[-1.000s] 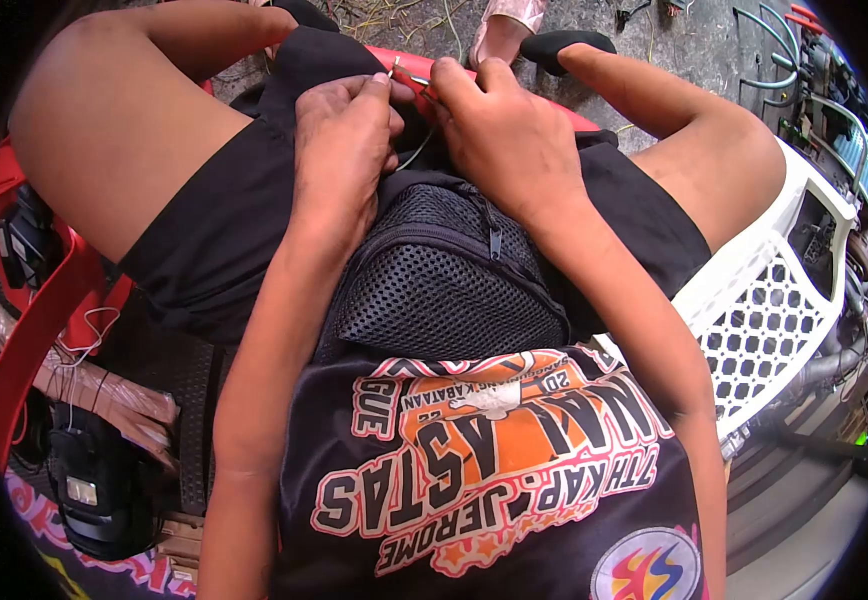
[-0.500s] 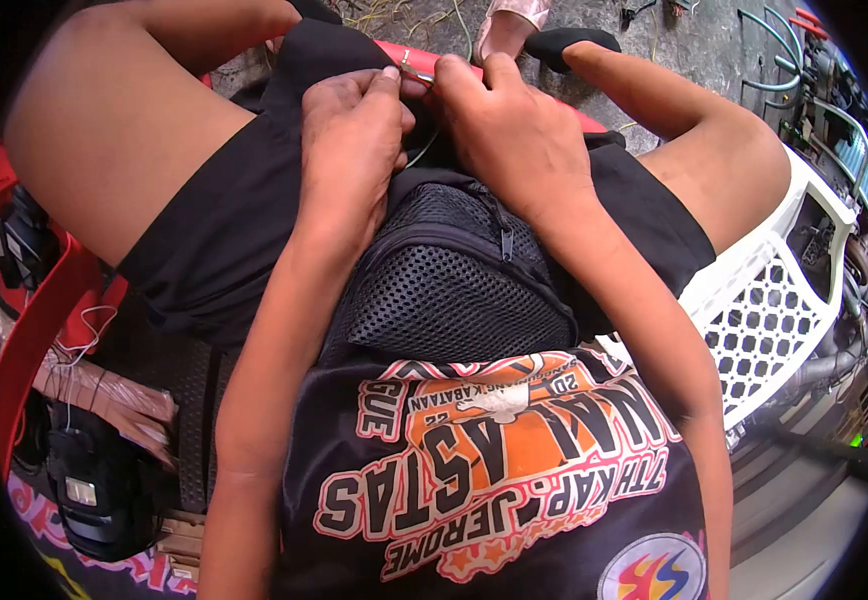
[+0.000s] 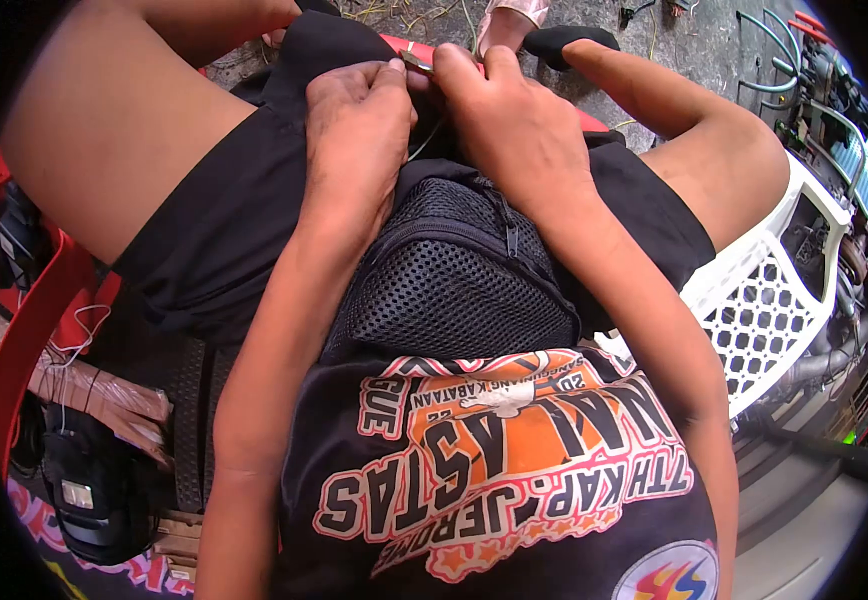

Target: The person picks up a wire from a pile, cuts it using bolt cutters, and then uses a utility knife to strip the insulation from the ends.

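My left hand (image 3: 362, 115) is closed in a pinch above my lap, its thumb and fingertips at the left end of a small metallic piece (image 3: 416, 62). Close on the right, my right hand (image 3: 514, 115) has its fingers closed at the other end of that piece. What exactly the piece is, I cannot make out. A thin pale wire (image 3: 428, 140) hangs between the hands toward the black mesh bag (image 3: 454, 285) at my waist. Behind the fingertips lies a red surface (image 3: 594, 122), partly hidden by the hands.
At the right stands a white plastic chair (image 3: 754, 325), with metal parts beyond it. A red strap-like piece (image 3: 29, 340) and a black device (image 3: 94, 490) are at the left. A pink shoe (image 3: 509, 25) rests on the grey floor (image 3: 644, 85) ahead, among scattered wires.
Both hands have shifted up slightly, and the small metallic piece between them sits at a different angle, more visible now. Both hands remain closed on it.
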{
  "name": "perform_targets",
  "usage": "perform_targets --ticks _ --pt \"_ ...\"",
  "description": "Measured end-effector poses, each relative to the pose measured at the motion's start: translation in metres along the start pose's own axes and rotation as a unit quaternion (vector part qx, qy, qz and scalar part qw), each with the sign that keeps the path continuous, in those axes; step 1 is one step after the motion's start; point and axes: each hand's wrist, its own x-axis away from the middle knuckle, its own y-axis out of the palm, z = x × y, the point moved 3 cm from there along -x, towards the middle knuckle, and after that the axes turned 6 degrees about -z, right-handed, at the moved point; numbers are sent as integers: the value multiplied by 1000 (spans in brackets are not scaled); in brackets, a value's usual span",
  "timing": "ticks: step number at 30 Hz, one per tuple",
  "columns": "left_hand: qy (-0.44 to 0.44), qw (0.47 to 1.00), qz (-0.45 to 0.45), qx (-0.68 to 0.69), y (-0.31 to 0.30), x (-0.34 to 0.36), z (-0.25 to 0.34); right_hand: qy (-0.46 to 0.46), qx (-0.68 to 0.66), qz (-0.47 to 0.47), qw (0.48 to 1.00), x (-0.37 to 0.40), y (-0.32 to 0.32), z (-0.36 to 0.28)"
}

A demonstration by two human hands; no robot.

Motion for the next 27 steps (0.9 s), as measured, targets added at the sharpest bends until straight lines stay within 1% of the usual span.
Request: perform_targets --ticks 1,5,7,10,12,17,19,20,23,25,27 --pt "12 1000 1 -8 0 -1 0 1 1 0 1000 0 0 0" --pt "10 1000 2 6 1 1 0 0 6 9 1000 -1 1 -1" --pt "-10 1000 -5 -10 2 3 2 -2 11 14 1000 -2 1 -1" --pt "-8 1000 -19 -1 1 2 1 -2 20 11 1000 -2 3 -2" --pt "1 1000 -15 -9 1 1 -1 3 40 9 999 -2 3 -3" --pt "12 1000 -2 -7 -2 1 -2 -6 38 9 999 -2 2 -3" --pt "9 999 -38 -28 -3 0 -3 -5 38 7 999 -2 2 -2" --pt "9 999 -39 -28 -3 0 -3 -3 44 13 999 -2 3 -3" --pt "7 998 -36 -46 -2 1 -2 -8 56 24 998 -2 5 -2" --pt "22 998 -7 -51 -2 3 -2 -13 63 28 998 -1 6 -2" --pt "24 998 -7 -65 -2 3 -1 -25 75 30 996 -1 6 -1"
